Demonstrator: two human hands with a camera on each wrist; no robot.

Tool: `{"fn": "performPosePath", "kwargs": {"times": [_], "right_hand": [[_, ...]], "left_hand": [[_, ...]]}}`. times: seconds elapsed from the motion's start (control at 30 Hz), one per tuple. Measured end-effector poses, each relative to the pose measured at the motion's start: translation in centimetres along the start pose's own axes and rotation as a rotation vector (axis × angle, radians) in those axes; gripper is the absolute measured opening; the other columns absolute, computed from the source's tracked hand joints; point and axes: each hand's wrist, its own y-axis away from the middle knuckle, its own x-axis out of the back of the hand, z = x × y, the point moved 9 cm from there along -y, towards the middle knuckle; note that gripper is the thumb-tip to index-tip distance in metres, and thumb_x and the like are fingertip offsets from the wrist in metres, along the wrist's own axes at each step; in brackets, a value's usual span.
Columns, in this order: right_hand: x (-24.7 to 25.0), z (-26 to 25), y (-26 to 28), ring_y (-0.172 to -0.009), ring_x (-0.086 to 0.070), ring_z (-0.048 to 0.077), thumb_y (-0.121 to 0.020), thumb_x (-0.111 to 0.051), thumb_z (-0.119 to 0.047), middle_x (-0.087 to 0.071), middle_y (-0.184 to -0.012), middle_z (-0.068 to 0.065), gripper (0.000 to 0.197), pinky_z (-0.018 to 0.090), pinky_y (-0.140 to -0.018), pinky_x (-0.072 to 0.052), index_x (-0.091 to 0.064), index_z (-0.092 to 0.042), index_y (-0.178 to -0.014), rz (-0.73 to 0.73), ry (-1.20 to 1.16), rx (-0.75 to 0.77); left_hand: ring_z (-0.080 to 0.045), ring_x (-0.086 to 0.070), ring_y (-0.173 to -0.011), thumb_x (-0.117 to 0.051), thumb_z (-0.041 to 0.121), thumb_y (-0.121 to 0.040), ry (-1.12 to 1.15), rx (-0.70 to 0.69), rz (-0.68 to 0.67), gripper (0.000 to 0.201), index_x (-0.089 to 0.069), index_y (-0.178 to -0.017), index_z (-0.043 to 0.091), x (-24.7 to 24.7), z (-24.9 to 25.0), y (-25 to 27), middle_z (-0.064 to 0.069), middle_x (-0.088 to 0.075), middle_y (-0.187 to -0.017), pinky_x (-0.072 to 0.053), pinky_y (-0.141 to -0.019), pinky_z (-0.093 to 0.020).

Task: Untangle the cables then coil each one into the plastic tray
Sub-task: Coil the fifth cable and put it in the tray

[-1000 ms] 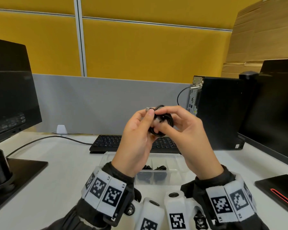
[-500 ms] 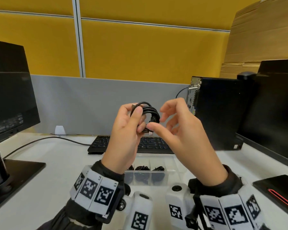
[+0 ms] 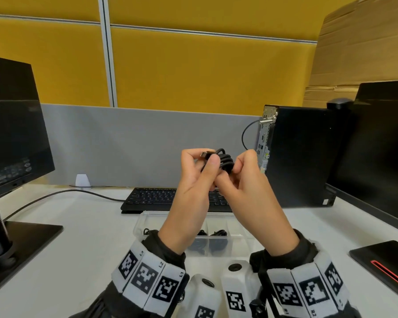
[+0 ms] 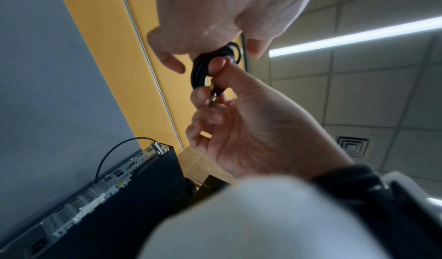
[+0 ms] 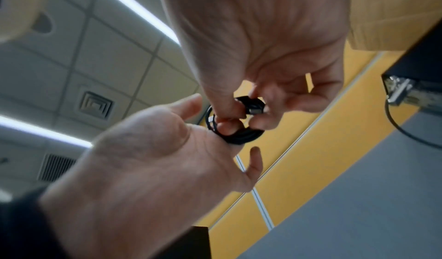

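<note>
Cable: a small black coiled cable (image 3: 224, 162) is held up in the air between both hands, above the keyboard and the tray; a metal plug end (image 3: 205, 154) sticks out at the coil's upper left
Left hand: the left hand (image 3: 194, 180) pinches the coil, thumb pressed on its near side, fingers curled behind; in the left wrist view the thumb and forefinger close on the plug end
Right hand: the right hand (image 3: 246, 180) grips the coil's right side with curled fingers; in the right wrist view a fingertip passes through the loop
Tray: the clear plastic tray (image 3: 145, 220) sits on the white desk (image 3: 83, 226) just near of the keyboard (image 3: 152, 198); black coiled cables (image 3: 218, 232) lie in its compartments
Surroundings: a monitor (image 3: 12, 125) stands far left; a black computer case (image 3: 301, 154) stands right; a grey and yellow partition (image 3: 170, 88) runs along the far side
</note>
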Motion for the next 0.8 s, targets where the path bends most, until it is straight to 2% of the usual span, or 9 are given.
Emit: {"fn": "performPosePath", "kwargs": {"times": [0.1, 0.13, 0.2, 0.27, 0.4, 0.53, 0.57, 0.67, 0.8], "right_hand": [[0.0, -0.1, 0.2, -0.045, -0.039, 0.009, -0.093, -0.042, -0.018, -0.044, -0.048, -0.007, 0.014, 0.028, -0.047, -0.030, -0.031, -0.017, -0.086, 0.003, 0.131, 0.017], [-0.1, -0.2, 0.3, -0.047, -0.041, 0.011, -0.095, -0.039, -0.019, -0.044, -0.050, -0.006, 0.010, 0.031, -0.049, -0.031, -0.032, -0.016, -0.089, -0.009, 0.186, 0.030], [-0.6, -0.6, 0.6, -0.056, -0.050, 0.024, -0.097, -0.034, -0.024, -0.047, -0.058, -0.002, 0.009, 0.039, -0.053, -0.038, -0.033, -0.015, -0.095, -0.036, 0.311, 0.063], [-1.0, -0.8, 0.7, -0.062, -0.054, 0.028, -0.098, -0.030, -0.026, -0.048, -0.062, 0.000, 0.012, 0.041, -0.057, -0.042, -0.035, -0.016, -0.100, -0.058, 0.420, 0.083], [-1.3, -0.6, 0.6, -0.054, -0.042, 0.015, -0.099, -0.031, -0.028, -0.044, -0.058, -0.005, 0.016, 0.031, -0.052, -0.032, -0.044, -0.020, -0.103, -0.175, 0.403, 0.047], [-1.1, -0.4, 0.4, -0.051, -0.048, 0.002, -0.098, -0.035, -0.023, -0.063, -0.071, -0.006, 0.012, 0.018, -0.051, -0.032, -0.047, -0.022, -0.097, -0.218, 0.307, 0.020], [-1.0, -0.3, 0.4, -0.055, -0.050, 0.002, -0.097, -0.036, -0.021, -0.065, -0.077, -0.005, 0.011, 0.019, -0.054, -0.036, -0.047, -0.021, -0.097, -0.211, 0.303, 0.019], [-0.9, -0.2, 0.5, -0.075, -0.052, 0.020, -0.096, -0.033, -0.019, -0.057, -0.083, 0.003, 0.009, 0.036, -0.067, -0.042, -0.042, -0.018, -0.096, -0.167, 0.371, 0.025], [-0.4, -0.2, 0.6, -0.071, -0.048, 0.025, -0.098, -0.031, -0.024, -0.047, -0.069, 0.000, 0.012, 0.035, -0.066, -0.031, -0.038, -0.018, -0.091, -0.116, 0.364, 0.020]], "left_hand": [[-0.003, -0.043, -0.066, -0.040, 0.039, -0.094, -0.023, 0.023, 0.028, 0.025, -0.043, -0.101, 0.016, 0.4, -0.4, -0.1, 0.011, -0.046, -0.067, -0.042, -0.067, -0.014], [-0.003, -0.042, -0.065, -0.038, 0.036, -0.096, -0.027, 0.024, 0.047, 0.021, -0.044, -0.100, 0.016, 0.7, -0.5, -0.1, 0.009, -0.044, -0.067, -0.042, -0.067, -0.014], [-0.002, -0.042, -0.064, -0.036, 0.027, -0.097, -0.051, 0.025, 0.073, 0.014, -0.044, -0.099, 0.016, 1.1, -0.6, -0.3, 0.007, -0.043, -0.068, -0.041, -0.065, -0.013], [-0.001, -0.042, -0.063, -0.036, 0.022, -0.099, -0.073, 0.027, 0.087, 0.010, -0.045, -0.099, 0.017, 1.6, -0.7, -0.5, 0.007, -0.045, -0.070, -0.040, -0.064, -0.012], [0.002, -0.042, -0.059, -0.036, 0.021, -0.099, -0.065, 0.028, 0.145, 0.012, -0.048, -0.097, 0.018, 3.0, -0.8, -1.0, 0.015, -0.049, -0.065, -0.039, -0.062, -0.011], [0.004, -0.047, -0.059, -0.037, 0.021, -0.098, -0.039, 0.037, 0.129, 0.014, -0.050, -0.097, 0.018, 3.1, -1.3, -1.2, 0.021, -0.056, -0.063, -0.041, -0.063, -0.011], [0.005, -0.048, -0.060, -0.037, 0.020, -0.098, -0.035, 0.031, 0.115, 0.013, -0.050, -0.098, 0.018, 2.9, -1.4, -1.1, 0.022, -0.057, -0.064, -0.042, -0.064, -0.011], [0.005, -0.051, -0.064, -0.042, 0.024, -0.092, -0.020, 0.013, 0.072, 0.011, -0.049, -0.097, 0.018, 2.4, -1.3, -1.0, 0.022, -0.060, -0.069, -0.043, -0.066, -0.011], [-0.001, -0.047, -0.057, -0.048, 0.031, -0.082, 0.019, 0.036, -0.005, 0.021, -0.048, -0.095, 0.016, 1.8, -1.2, -1.1, 0.011, -0.056, -0.062, -0.042, -0.059, -0.013]]}}
